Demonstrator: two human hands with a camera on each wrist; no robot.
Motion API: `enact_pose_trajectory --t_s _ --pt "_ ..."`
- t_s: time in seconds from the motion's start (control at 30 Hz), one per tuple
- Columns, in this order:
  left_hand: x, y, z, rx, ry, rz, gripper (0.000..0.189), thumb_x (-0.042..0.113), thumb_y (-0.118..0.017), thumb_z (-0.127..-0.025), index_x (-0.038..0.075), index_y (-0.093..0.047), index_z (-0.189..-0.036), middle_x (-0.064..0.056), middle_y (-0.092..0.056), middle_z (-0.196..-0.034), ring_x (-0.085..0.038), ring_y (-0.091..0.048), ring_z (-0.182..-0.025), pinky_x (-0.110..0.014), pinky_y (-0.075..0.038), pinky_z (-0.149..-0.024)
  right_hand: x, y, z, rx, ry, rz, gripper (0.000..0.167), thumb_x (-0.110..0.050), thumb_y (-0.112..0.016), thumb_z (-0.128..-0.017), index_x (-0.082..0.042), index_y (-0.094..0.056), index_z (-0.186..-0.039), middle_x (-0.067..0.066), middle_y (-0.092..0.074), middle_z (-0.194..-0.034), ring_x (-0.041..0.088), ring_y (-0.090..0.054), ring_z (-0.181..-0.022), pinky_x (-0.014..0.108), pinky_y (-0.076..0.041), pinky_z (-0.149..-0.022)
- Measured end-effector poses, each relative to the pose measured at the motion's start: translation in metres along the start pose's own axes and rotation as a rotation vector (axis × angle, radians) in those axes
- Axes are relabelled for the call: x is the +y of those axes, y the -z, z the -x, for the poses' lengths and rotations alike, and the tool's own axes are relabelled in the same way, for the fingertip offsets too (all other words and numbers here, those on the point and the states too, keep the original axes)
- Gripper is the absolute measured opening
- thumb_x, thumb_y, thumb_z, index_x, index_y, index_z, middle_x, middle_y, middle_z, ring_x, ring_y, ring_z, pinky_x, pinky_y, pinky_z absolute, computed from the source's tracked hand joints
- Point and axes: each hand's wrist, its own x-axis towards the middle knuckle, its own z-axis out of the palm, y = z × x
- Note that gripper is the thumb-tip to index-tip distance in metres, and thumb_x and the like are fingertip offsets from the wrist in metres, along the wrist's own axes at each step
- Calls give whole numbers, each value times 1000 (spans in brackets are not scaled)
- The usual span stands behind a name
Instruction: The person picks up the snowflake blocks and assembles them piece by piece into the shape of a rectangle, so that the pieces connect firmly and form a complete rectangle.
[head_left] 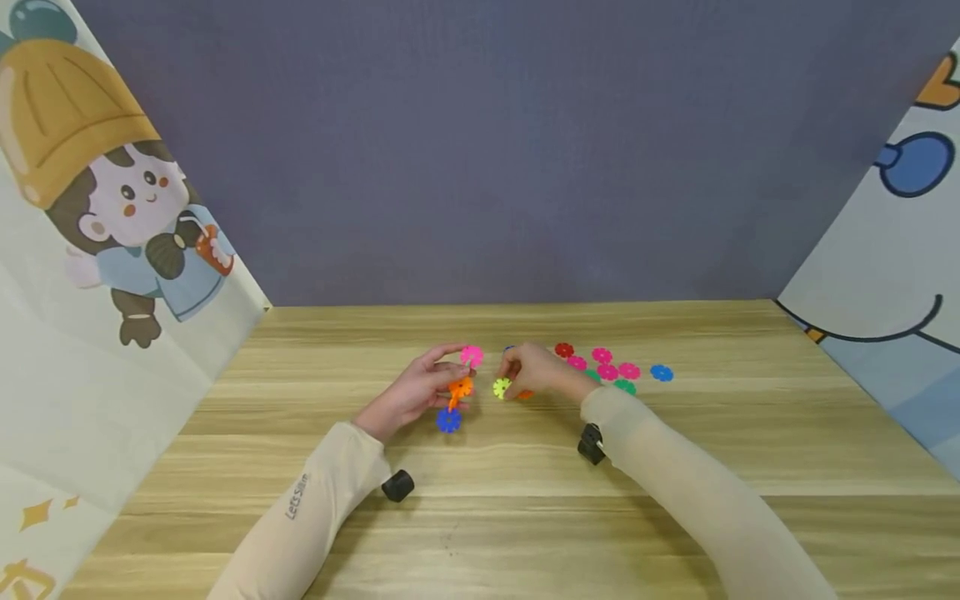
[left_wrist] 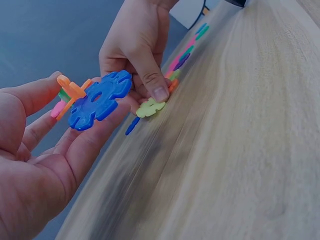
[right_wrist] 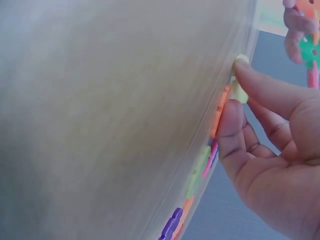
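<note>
My left hand [head_left: 412,392] holds a small chain of interlocking plastic flower discs above the table. In it are a pink disc [head_left: 472,356], orange pieces [head_left: 461,388], a blue disc [left_wrist: 100,100] at the near end and a green disc [right_wrist: 311,52], which the head view mostly hides. Just to the right, my right hand [head_left: 543,369] pinches a yellow flower disc [head_left: 501,388] between thumb and fingers, low by the tabletop. An orange disc [right_wrist: 220,111] lies right beside those fingers.
On the wooden table [head_left: 480,517], right of my right hand, several loose discs lie spread out: a red one [head_left: 564,350], pink ones [head_left: 629,371], a green one [head_left: 625,387] and a blue one [head_left: 662,372]. A grey panel [head_left: 510,167] stands along the back edge.
</note>
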Motion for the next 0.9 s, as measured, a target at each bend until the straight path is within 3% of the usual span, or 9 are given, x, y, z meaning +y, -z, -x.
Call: enact_pose_trajectory --t_s 0.2,0.4,0.67,0.77,0.9 --pt "0 -3 -1 12 17 13 53 3 -52 -102 6 -34 -152 -34 -50 -132 -24 -70 -86 -43 -61 -78 0 0 3 22 39 6 24 1 -86 -71 -3 -67 -86 3 -65 -79 13 -59 -73 24 -53 -67" --pt "0 -5 -2 10 15 11 53 1 -52 -101 5 -35 -151 -35 -48 -134 -24 -70 -86 -43 -61 -78 1 -1 7 29 -21 -213 15 14 -74 -78 6 -65 -87 10 -65 -71 18 -64 -56 31 -60 -53" --pt "0 -2 -1 -4 34 -21 55 3 -53 -101 3 -35 -153 -33 -51 -136 -17 -67 -80 -40 -62 -75 3 3 12 102 -72 -402 10 16 -68 -84 11 -64 -93 14 -64 -75 18 -65 -58 33 -62 -58" --pt "0 -1 -1 -13 47 -24 54 2 -53 -101 3 -37 -153 -33 -50 -137 -16 -66 -76 -38 -62 -73 5 6 14 146 -53 -456 10 16 -66 -85 13 -63 -94 14 -64 -76 17 -65 -59 34 -62 -60" --pt "0 -2 -1 -18 69 -47 52 2 -55 -100 3 -41 -150 -27 -60 -129 -19 -68 -78 -36 -62 -71 6 10 17 188 -24 -508 10 17 -65 -85 16 -64 -95 16 -67 -80 20 -67 -61 39 -63 -64"
